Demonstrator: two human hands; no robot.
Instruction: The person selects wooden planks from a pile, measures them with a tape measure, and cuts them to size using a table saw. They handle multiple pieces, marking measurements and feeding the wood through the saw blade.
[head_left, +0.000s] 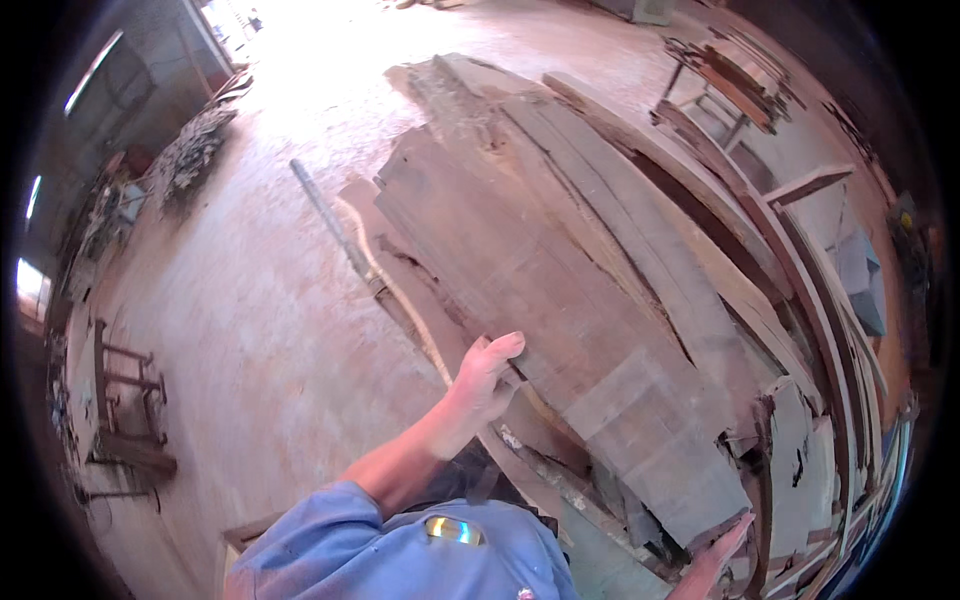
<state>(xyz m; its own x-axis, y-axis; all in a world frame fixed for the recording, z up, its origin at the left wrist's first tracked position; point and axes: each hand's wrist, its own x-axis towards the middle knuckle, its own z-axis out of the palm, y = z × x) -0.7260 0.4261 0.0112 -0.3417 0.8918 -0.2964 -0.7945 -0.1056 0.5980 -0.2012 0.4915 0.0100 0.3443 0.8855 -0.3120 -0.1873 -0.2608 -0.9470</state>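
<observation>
- L hand (487,375) gripped the left edge of the top plank (560,340), thumb up over the face, fingers hidden under the edge.
- R hand (722,550) sat at the plank's near end, bottom right of view; only fingertips showed, so can't tell if it gripped or just pressed.
- Top plank was wide, grey-brown, rough-sawn, running from near right to far left atop a stack of boards (690,260).
- Thin pole (330,225) lay on the dusty floor (270,330), just left of the stack.
- Wooden frame (125,400) stood far off to the left; scrap pile (195,150) at far left.
- Blue sleeve (330,545) at near edge.
</observation>
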